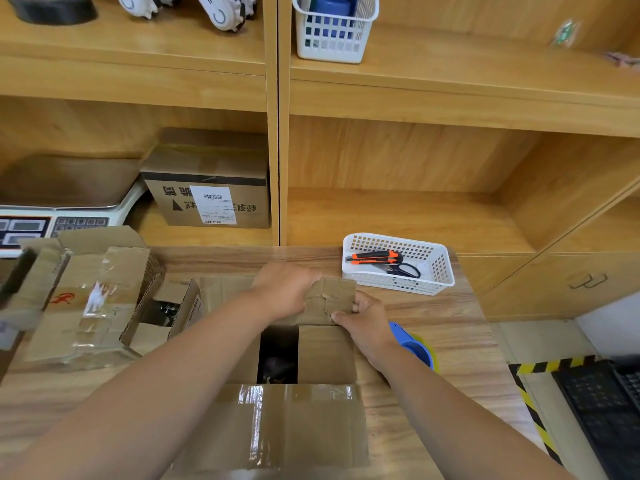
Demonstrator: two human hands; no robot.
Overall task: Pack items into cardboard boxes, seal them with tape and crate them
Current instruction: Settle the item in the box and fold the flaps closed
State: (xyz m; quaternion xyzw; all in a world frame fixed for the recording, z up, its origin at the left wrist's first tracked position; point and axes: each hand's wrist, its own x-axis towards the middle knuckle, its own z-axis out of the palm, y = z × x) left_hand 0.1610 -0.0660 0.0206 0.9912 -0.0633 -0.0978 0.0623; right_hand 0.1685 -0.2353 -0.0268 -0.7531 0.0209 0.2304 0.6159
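We pinch the far flap (334,295) with left hand (284,289) and right hand (364,321) to close the box (325,355); tape dispenser (416,348) waits beside, likely for sealing.

brown cardboard box (325,355), far flap (337,293) gripped between left hand (282,289) and right hand (363,320), dark gap open, blue tape dispenser (415,349) beside right wrist

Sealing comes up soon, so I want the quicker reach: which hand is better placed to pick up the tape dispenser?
Probably right. The tape dispenser lies on the table just beside the right hand, which holds the flap with the left hand; the left would have to cross the box.
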